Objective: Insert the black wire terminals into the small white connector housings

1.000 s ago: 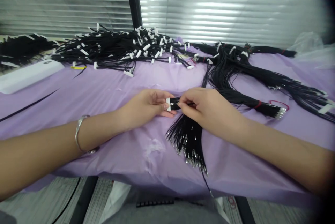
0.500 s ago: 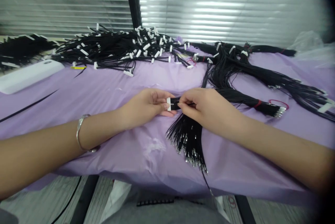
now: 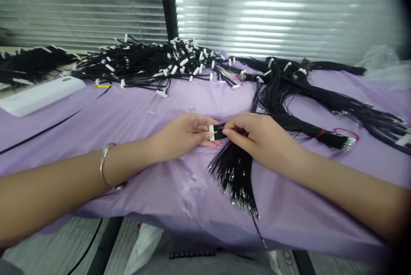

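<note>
My left hand point(image 3: 192, 133) pinches a small white connector housing point(image 3: 211, 133) between thumb and fingers. Black wires point(image 3: 219, 130) run from the housing toward the right. Just right of it, my right hand point(image 3: 253, 131) is closed in a pinch on a thin black wire with a metal tip near the housing; whether the tip is inside the housing I cannot tell. Below my right hand, a fanned bunch of loose black wires point(image 3: 236, 172) with silver crimped ends lies on the purple sheet point(image 3: 154, 193).
A large heap of black cables with white connectors point(image 3: 154, 58) lies along the back. At the right are wire bundles, one tied with a red band point(image 3: 320, 133). A white case-like object point(image 3: 45, 95) and a yellow strip point(image 3: 102, 86) lie at the left.
The whole view has shifted slightly, so everything sits a little lower and further right. Both hands keep the same hold, the right fingers still close to the housing.
</note>
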The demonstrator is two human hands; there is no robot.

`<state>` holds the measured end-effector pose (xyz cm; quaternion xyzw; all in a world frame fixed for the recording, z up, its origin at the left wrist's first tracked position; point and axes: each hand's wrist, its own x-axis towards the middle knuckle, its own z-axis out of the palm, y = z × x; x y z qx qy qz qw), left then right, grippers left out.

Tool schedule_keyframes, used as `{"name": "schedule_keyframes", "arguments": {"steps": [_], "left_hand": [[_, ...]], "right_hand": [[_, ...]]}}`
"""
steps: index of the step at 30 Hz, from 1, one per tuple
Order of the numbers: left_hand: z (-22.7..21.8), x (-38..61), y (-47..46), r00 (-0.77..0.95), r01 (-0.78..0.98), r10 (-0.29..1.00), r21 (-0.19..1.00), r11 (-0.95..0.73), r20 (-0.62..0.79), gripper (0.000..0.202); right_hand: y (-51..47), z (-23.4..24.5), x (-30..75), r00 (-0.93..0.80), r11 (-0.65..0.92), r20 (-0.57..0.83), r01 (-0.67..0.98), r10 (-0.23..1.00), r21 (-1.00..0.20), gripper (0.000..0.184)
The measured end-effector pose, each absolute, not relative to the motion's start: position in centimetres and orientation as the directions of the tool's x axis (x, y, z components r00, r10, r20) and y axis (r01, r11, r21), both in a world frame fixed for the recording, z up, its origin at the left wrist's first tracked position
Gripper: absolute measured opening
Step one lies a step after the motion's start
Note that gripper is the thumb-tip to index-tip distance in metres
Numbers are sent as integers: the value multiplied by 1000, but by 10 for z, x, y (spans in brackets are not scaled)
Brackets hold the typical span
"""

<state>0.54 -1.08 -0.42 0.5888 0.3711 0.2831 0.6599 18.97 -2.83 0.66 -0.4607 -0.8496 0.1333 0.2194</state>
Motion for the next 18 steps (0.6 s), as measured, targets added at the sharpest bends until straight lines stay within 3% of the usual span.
{"name": "schedule_keyframes", "arguments": {"steps": [13, 18], "left_hand": [[0, 0, -9, 621, 91, 765, 985, 148, -172, 18], [2, -5, -5, 643, 10, 764, 998, 63, -55, 13]], "right_hand": [[-30, 1, 189, -513, 575, 263, 692, 817, -438, 16], [-32, 10, 194, -486, 587, 334, 609, 808, -534, 14]]}}
